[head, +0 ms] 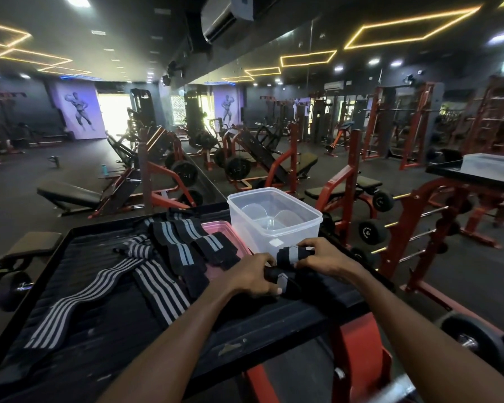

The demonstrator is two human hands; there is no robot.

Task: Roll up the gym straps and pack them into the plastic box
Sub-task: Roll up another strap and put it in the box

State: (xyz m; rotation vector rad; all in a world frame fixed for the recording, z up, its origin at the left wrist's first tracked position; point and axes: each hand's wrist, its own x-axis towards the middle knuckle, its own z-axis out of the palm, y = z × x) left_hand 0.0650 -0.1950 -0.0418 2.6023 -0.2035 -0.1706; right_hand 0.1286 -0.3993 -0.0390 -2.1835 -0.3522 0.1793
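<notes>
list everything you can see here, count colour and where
plastic box: one, clear, open and with no straps in it, far right of the tray
lid: one, pink, flat on the tray left of the box, partly under straps
strap being rolled: one, black with grey stripes, in front of the box, between both hands
loose straps: several, exact count unclear, black with grey stripes, spread unrolled over the tray's left and middle
tray: one, black, on a red frame
gym machines: many, red and black, across the room behind
left hand: grips the near end of the strap
right hand: fingers curled over the roll
</notes>
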